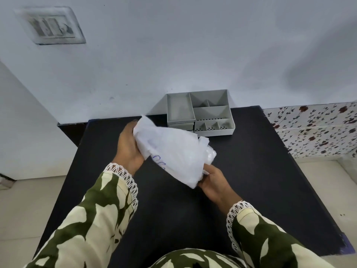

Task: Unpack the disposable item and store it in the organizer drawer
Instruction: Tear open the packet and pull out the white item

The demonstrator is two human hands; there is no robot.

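Hands are seen above a black desk (251, 171), and a white plastic package (173, 149) is held between them, clear of the surface. The package is gripped at its far left end by the left hand (128, 149), whose fingers are hidden behind the plastic while the palm is pressed against its side. The near right end is pinched by the right hand (214, 182), with the thumb laid on the lower corner of the wrapping; the rest of its fingers are covered by the package. The package is slanted, its upper tip pointing towards the wall and its lower corner towards the person. Blue printed marks can be made out along its lower left edge, though they cannot be read. A bundle of clear, crinkled plastic is seen bulging at its right side; what is inside cannot be told.

At the back of the desk, against the pale wall (173, 55), a grey organizer (210, 115) is placed. Several open compartments of different shapes are shown in its top, and small drawers are fitted under its left part; they appear shut. The organizer is partly overlapped by the package's upper edge in this view, but the two are apart.

Both arms are covered by green and cream patterned sleeves (92, 213) trimmed with white lace cuffs. A switch plate (51, 26) is mounted on the wall at upper left.
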